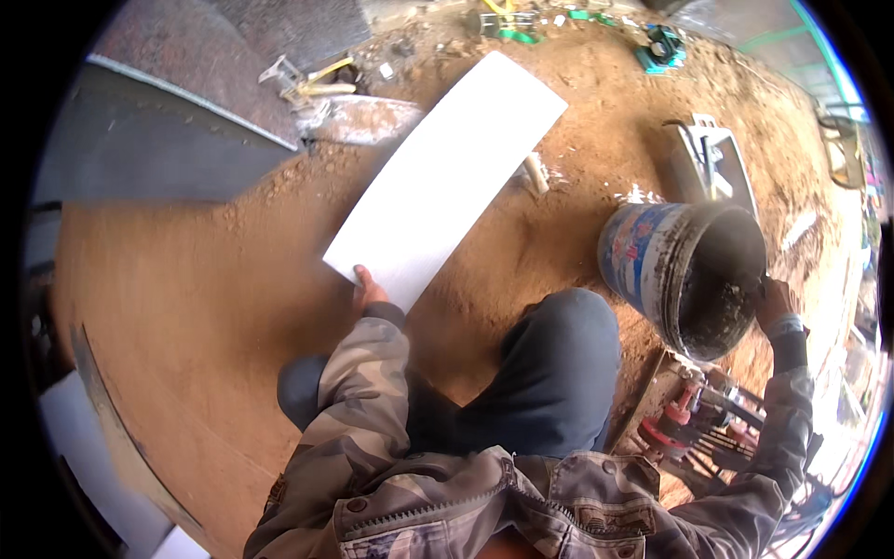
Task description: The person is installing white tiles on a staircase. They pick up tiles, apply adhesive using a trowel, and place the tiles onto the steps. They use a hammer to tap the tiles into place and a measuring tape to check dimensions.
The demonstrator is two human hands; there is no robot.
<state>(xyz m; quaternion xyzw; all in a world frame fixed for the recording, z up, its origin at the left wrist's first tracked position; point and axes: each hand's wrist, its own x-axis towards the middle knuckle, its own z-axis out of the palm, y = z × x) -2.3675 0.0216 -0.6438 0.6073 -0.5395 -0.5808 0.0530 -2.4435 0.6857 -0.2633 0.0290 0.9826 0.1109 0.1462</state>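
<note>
A long white board or tile (456, 177) slants away from me above the brown ground. My left hand (370, 291) grips its near end, with the thumb on top and the other fingers hidden beneath. To my right is a blue-and-white bucket (638, 250), its rim crusted with grey mortar and its inside smeared with it. At the bucket's right rim my right hand (778, 303) is closed. A dark bit shows by its fingers, but I cannot tell whether it is a tool or the rim.
A grey tray (722, 163) with tools lies beyond the bucket. A red-and-black metal device (684, 419) is close to my right knee. Dark slabs (177, 130) stand at the far left, near a yellow-handled tool (326, 79). A teal tool (661, 51) sits far off.
</note>
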